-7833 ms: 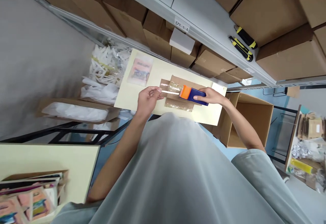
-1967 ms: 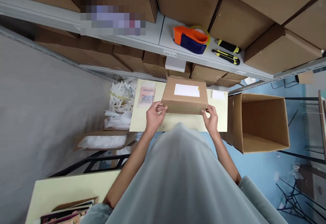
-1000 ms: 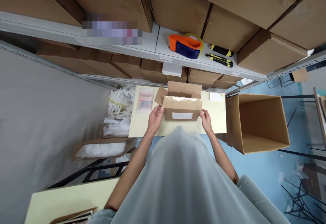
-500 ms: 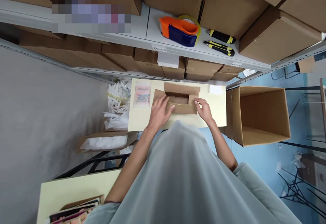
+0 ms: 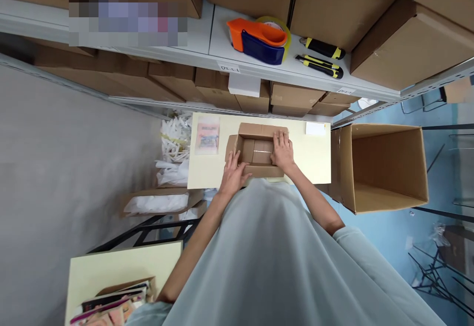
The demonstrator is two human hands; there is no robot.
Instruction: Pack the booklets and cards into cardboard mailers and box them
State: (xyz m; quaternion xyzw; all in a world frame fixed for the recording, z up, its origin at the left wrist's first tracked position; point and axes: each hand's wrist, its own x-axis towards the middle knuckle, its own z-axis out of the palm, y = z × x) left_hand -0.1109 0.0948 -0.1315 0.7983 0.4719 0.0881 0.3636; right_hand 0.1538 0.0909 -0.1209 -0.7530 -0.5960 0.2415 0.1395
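A small cardboard box point(image 5: 262, 151) sits on the pale yellow table with its top open and its flaps folded outward. My left hand point(image 5: 233, 174) rests on its near left corner, fingers spread along the left flap and thumb by the front flap. Across the right end of the box lies my right hand point(image 5: 283, 152), open, with fingers stretched toward the far right corner. This hand hides the right flap. A strip of tape glints on the box's bottom, and no contents show inside.
A clear packet point(image 5: 208, 136) and a white card point(image 5: 315, 128) lie on the table point(image 5: 307, 160). Above, a shelf holds an orange-and-blue tape dispenser point(image 5: 259, 41) and two utility knives point(image 5: 322, 57). A large open carton point(image 5: 388, 158) stands to the right.
The small box has tipped so its inside faces me more, and it sits slightly nearer. My right hand has moved left onto its right end; my left hand has slid down toward the near corner.
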